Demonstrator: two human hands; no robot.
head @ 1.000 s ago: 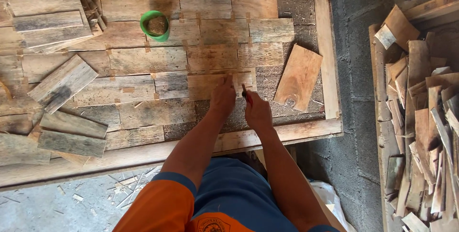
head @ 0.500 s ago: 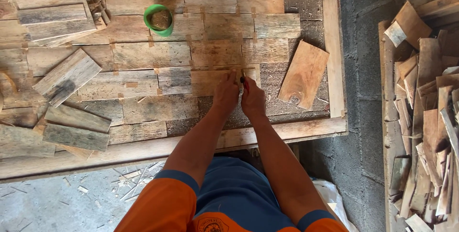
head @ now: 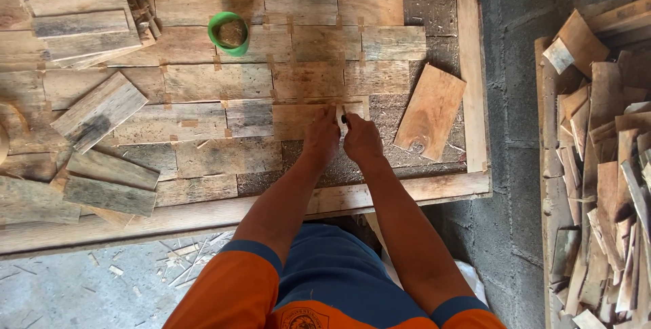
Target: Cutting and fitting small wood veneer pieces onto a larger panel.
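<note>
Both hands meet over a short plank [head: 319, 115] on the table [head: 434, 187]: left hand [head: 321, 140] pressing flat, right hand [head: 361, 140] fingers pinching a small dark tool [head: 344, 119].

Woodworking workshop, plank panel [head: 203, 85], offcut pile [head: 597, 166]

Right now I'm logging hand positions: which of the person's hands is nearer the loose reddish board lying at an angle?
Right. The right hand is just left of the reddish board; the left hand lies farther left.
</note>
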